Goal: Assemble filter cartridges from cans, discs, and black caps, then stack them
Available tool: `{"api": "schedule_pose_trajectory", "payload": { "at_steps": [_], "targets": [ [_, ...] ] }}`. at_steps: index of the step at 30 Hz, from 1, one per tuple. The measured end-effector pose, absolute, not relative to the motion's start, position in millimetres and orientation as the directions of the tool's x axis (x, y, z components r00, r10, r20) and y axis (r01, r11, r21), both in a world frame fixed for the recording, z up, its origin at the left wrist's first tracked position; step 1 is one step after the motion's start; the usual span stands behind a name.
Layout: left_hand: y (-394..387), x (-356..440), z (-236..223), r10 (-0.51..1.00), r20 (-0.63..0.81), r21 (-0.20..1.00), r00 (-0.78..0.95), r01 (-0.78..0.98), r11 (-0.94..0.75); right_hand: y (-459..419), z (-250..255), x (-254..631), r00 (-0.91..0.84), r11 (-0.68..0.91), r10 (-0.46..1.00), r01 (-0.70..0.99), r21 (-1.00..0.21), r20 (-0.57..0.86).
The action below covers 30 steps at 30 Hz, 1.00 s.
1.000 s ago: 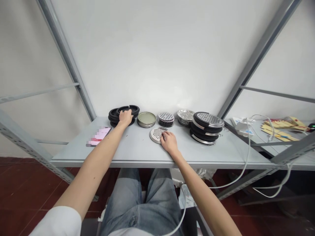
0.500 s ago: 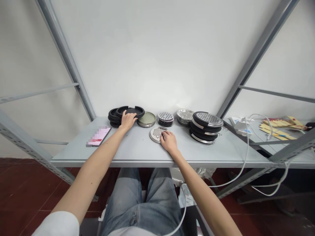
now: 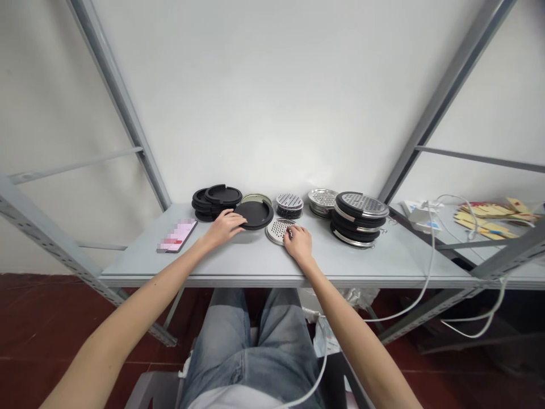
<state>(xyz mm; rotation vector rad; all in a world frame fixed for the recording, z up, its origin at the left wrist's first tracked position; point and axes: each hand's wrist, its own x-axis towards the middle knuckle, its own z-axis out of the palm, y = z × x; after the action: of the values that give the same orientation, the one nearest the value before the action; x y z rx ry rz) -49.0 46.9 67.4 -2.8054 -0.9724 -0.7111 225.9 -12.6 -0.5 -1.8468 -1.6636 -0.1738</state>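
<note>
Between the fingers of my left hand [image 3: 224,228] is the left edge of a round black tray-like base [image 3: 254,215]. It is held out in front of a stack of greenish round plates [image 3: 260,199], covering much of it. My right hand [image 3: 298,241] has its fingers curled at the right edge of a round perforated metal grater plate [image 3: 279,231] lying on the table. Several more black round bases [image 3: 221,195] are piled at the back left, behind my left hand.
Small slotted metal discs [image 3: 289,201] and larger metal plates [image 3: 322,198] stand stacked along the wall. A tall pile of black-rimmed grater assemblies [image 3: 361,205] is at the right. A phone [image 3: 177,236] lies at the left; a white cable [image 3: 430,255] crosses the right edge.
My left hand has lifted one black base off the back-left pile and carried it right and nearer, beside the grater plate. My right hand remains at the plate.
</note>
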Motion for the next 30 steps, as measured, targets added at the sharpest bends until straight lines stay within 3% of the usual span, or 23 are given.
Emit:
{"api": "schedule_pose_trajectory", "payload": {
  "at_steps": [6,15,19,24,27,30],
  "targets": [
    [23.7,-67.1,45.7,0.482,0.431,0.06,0.763,0.509,-0.859,-11.7,-2.9,225.9,0.224,-0.024,0.834,0.928,-0.372,0.504],
    [18.4,-87.8,40.1,0.513,0.319,0.126,0.797,0.501,-0.856,-12.6,-4.6,225.8,0.287,-0.092,0.807,0.924,-0.371,0.516],
    [25.4,-101.8,37.3,0.58,0.302,0.099,0.756,0.58,-0.808,-12.9,-4.5,226.4,0.284,-0.093,0.816,0.924,-0.37,0.504],
    [25.1,-98.0,40.8,0.752,0.356,0.109,0.554,0.775,-0.623,-11.8,-5.5,227.6,0.267,-0.067,0.822,0.922,-0.381,0.502],
    [13.1,-72.3,43.4,0.743,0.41,0.153,0.529,0.763,-0.628,-9.4,-7.6,229.8,0.228,-0.006,0.825,0.919,-0.394,0.518],
    [-1.2,-40.7,40.4,0.759,0.346,0.162,0.552,0.761,-0.628,-5.8,-10.2,233.5,0.183,0.069,0.831,0.904,-0.423,0.526]
  ]
}}
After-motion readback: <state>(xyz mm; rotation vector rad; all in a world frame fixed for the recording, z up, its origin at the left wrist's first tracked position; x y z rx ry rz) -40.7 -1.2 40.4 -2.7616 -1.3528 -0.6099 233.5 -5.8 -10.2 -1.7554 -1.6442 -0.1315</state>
